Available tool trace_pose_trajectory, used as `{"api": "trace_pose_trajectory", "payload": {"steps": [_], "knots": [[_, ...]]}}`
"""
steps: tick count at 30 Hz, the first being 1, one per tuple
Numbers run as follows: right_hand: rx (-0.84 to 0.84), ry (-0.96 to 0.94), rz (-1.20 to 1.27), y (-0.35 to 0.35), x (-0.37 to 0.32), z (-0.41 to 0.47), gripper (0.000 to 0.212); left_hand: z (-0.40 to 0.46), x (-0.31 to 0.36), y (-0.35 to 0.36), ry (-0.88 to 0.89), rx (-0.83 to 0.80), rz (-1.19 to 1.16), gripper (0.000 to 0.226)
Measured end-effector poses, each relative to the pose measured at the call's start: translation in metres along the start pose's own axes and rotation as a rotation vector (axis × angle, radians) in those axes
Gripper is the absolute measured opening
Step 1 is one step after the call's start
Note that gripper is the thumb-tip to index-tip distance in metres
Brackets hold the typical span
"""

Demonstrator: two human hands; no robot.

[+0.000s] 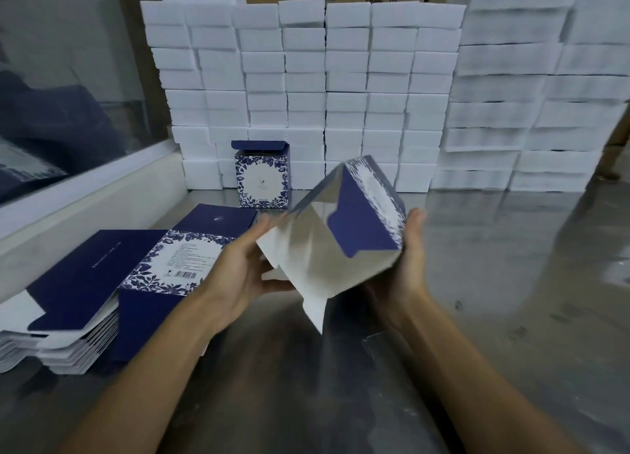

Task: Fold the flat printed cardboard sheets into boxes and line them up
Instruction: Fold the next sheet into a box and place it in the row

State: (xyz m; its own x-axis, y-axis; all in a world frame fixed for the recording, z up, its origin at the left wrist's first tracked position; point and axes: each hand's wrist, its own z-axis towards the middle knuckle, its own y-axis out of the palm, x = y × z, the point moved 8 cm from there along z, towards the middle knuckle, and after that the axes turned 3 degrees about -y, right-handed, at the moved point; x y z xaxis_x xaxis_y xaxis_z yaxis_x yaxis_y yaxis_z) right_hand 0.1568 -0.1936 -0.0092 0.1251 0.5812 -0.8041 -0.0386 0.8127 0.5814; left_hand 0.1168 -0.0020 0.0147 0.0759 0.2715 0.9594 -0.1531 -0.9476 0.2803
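Navy-and-white printed cardboard lies at far left: one stack of flat sheets (85, 293) on a grey metal surface (511, 283). Behind it, near the middle, one finished box (261, 177) stands upright with its lid flap raised, against a wall of white foam blocks (306, 78). Further right, above the surface, both hands hold one half-formed box (337, 235), tilted, with a navy flap showing inside. The left hand (243, 266) grips its left side with curled fingers; the right hand (405, 259) cups its right edge. Judged from this, the folding step is under way; next the flaps likely need tucking, then the box goes beside the finished one.
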Motion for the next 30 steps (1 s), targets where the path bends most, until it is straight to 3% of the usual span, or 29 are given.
{"api": "trace_pose_trajectory", "payload": {"steps": [2,6,8,9,10,11,14,19,21,23,25,27,30], "knots": [[-0.085,-0.036,-0.160,0.013,0.004,-0.006,0.066,-0.001,-0.005,0.009,0.030,-0.005,0.058,0.046],[-0.209,-0.144,-0.608,0.059,0.002,-0.013,0.074,-0.002,-0.015,0.022,0.060,0.030,0.129,0.040],[-0.371,-0.201,-0.701,0.070,0.007,-0.023,0.061,-0.002,-0.021,0.031,0.050,-0.010,0.086,0.043],[-0.418,-0.235,-0.779,0.073,0.012,-0.029,0.066,-0.003,-0.022,0.037,0.050,-0.043,0.078,0.047],[-0.356,-0.254,-0.806,0.076,0.011,-0.029,0.081,-0.003,-0.021,0.041,0.060,-0.068,0.096,0.053],[-0.304,-0.223,-0.751,0.076,0.012,-0.027,0.092,-0.004,-0.019,0.043,0.075,-0.079,0.134,0.058],[-0.374,-0.233,-0.617,0.063,0.019,-0.034,0.065,-0.006,-0.019,0.043,0.090,-0.090,0.197,0.060],[-0.321,-0.186,-0.244,0.055,0.013,-0.031,0.058,-0.005,-0.009,0.031,0.194,0.055,0.080,0.065],[-0.214,-0.054,-0.048,0.044,0.013,-0.023,0.064,-0.004,-0.006,0.019,0.203,0.105,0.057,0.082],[-0.101,0.119,0.118,0.026,0.020,-0.014,0.080,-0.003,-0.004,0.014,0.189,0.107,0.050,0.079],[-0.028,0.243,0.166,0.013,0.023,-0.011,0.079,-0.002,-0.004,0.012,0.179,0.092,0.050,0.071],[0.005,0.300,0.192,0.001,0.021,-0.010,0.066,-0.001,-0.004,0.007,0.167,0.125,0.058,0.067],[0.047,0.296,0.288,-0.012,0.016,-0.006,0.018,-0.002,-0.002,-0.011,0.162,0.284,0.037,0.063]]}}
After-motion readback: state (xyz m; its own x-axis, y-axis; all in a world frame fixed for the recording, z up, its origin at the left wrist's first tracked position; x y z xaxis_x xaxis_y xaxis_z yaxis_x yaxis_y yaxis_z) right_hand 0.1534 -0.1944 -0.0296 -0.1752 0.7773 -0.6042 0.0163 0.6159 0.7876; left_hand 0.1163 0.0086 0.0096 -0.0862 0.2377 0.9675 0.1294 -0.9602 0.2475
